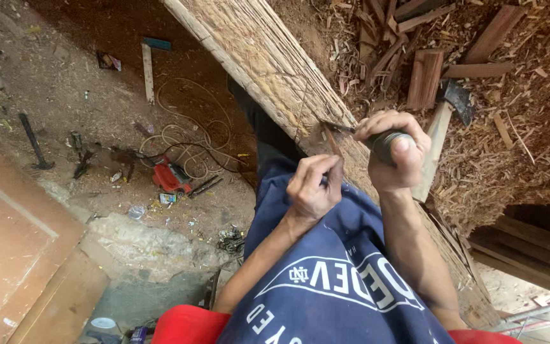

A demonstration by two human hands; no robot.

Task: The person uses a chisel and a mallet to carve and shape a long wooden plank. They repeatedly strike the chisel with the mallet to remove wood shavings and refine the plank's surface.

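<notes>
A long rough-hewn wooden plank [256, 57] slants from the top middle down to the lower right. My right hand [394, 150] is closed around the dark handle of a tool [384, 143], whose thin metal end touches the plank's edge. Just left of it, my left hand [313, 188] pinches a thin brown pencil-like stick [332, 143] whose tip rests on the same edge. Both forearms reach out over a blue printed shirt [338, 280].
A hatchet [444, 121] with a pale handle lies among wood chips and offcuts [424, 76] on the right. On the dusty floor to the left are a red power tool [170, 177], coiled white cord [189, 137], a hammer [33, 140] and a square [149, 64]. A brown board [14, 242] fills the lower left.
</notes>
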